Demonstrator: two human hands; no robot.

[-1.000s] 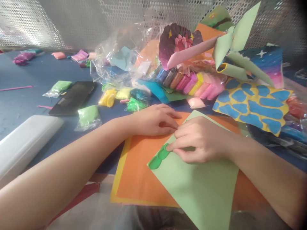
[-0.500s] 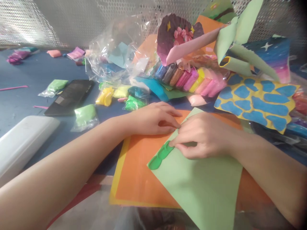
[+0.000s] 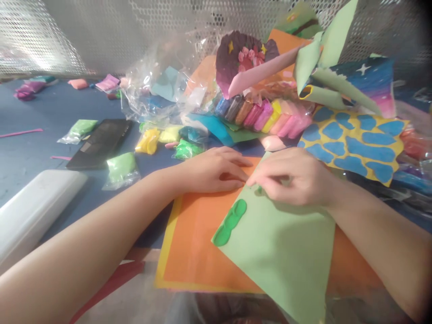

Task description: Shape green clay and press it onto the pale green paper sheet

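The right hand (image 3: pixel 293 177) has its fingers (image 3: pixel 270 173) pinched together just over a small bit of green clay (image 3: pixel 259 191) on the green card (image 3: pixel 283 252) in the lower middle — the left hand (image 3: pixel 212 171) rests, fingers close together, on the orange paper (image 3: pixel 202 234).

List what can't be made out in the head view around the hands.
The small green clay bit by the right hand: partly hidden by the fingers.
The orange sheet: partly covered by the pale green sheet.
The clear plastic bag: contents blurred by crumpled film.
The folded pale green paper: tip cut off by the top edge.
The dark shape: blurred, cut off by the bottom edge.
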